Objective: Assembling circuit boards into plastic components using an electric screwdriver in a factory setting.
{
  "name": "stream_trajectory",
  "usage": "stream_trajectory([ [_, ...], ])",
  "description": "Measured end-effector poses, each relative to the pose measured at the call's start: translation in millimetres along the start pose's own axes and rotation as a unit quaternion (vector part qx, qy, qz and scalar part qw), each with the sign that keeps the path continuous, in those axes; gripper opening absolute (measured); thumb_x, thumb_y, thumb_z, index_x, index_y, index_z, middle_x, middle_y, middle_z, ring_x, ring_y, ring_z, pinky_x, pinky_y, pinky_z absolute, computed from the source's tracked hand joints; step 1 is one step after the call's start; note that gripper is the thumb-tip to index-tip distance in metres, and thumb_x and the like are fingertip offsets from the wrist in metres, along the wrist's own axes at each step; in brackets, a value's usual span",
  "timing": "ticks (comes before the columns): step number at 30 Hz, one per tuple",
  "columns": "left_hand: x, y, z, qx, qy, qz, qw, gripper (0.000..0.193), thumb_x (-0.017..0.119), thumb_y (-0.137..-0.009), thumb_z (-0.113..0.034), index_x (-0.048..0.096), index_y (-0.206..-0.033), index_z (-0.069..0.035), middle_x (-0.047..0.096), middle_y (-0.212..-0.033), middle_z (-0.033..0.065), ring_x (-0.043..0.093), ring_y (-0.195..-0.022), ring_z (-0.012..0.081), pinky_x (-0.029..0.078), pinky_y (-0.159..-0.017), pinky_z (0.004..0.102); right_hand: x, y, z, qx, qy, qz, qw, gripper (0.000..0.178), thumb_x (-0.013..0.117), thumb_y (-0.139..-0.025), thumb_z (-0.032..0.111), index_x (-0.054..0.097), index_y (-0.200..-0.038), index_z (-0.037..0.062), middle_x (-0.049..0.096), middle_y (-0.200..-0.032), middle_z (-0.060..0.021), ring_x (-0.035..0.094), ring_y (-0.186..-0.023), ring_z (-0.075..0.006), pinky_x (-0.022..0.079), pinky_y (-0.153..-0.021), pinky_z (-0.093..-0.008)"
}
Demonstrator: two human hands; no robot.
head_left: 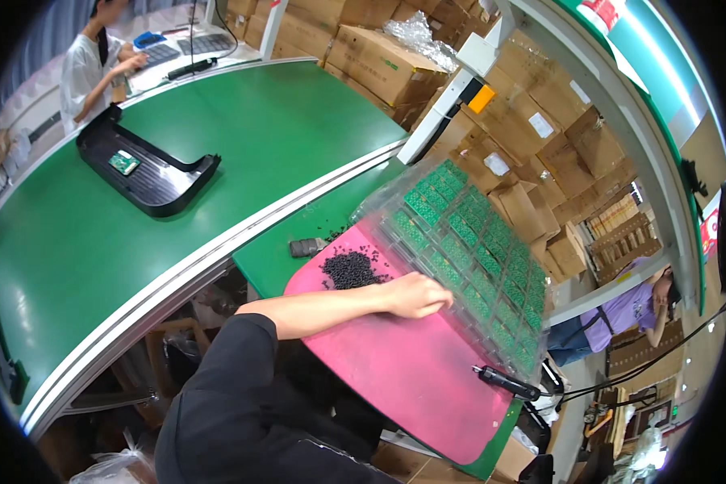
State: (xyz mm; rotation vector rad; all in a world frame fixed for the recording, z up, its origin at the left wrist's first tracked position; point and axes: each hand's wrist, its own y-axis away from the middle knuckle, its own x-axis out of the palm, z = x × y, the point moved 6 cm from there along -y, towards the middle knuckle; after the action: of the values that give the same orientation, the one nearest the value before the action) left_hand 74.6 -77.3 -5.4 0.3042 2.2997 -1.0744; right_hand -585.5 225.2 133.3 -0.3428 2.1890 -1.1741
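My left hand reaches over the pink mat from the lower left, fingers curled closed beside the near edge of the clear plastic tray. Whatever its fingertips may hold is hidden. Green circuit boards fill the tray in rows. Just left of the hand lies a heap of small black pieces, too small to name surely. A black power screwdriver rests at the mat's right side, its cable trailing right. My right hand does not show.
A green conveyor belt runs along the left, carrying a black plastic shell with a small circuit board. A dark cylinder lies by the mat. Cardboard boxes stack behind; two people are farther off.
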Motion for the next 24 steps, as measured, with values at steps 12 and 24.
stream_trajectory([
  [12, -16.5, 11.0, -17.4, -0.042, 0.129, -0.033, 0.990, 0.015, 0.053, -0.091, -0.013, 0.062, -0.100, -0.006, 0.068, -0.083, 0.0154, 0.067, -0.077, 0.0337, 0.054, -0.070, 0.0428, -206.2, -36.5, 273.9, -0.383, -0.318, 0.049, 0.866, 0.040, 0.060, -0.069, 0.003, 0.060, -0.110, 0.0004, 0.061, -0.103, -0.0153, 0.059, -0.089, -0.0328, 0.051, -0.073, -0.0419],
  [24, 15.9, 15.4, -6.1, -0.162, 0.256, 0.240, 0.922, 0.034, 0.067, -0.084, -0.007, 0.059, -0.117, -0.005, 0.059, -0.095, 0.0034, 0.058, -0.083, 0.0125, 0.049, -0.072, 0.0277, -223.3, 59.6, 414.0, -0.541, -0.538, 0.171, 0.623, 0.034, 0.061, -0.073, 0.012, 0.060, -0.107, 0.0164, 0.053, -0.085, 0.0003, 0.056, -0.074, -0.0175, 0.049, -0.051, -0.0294],
])
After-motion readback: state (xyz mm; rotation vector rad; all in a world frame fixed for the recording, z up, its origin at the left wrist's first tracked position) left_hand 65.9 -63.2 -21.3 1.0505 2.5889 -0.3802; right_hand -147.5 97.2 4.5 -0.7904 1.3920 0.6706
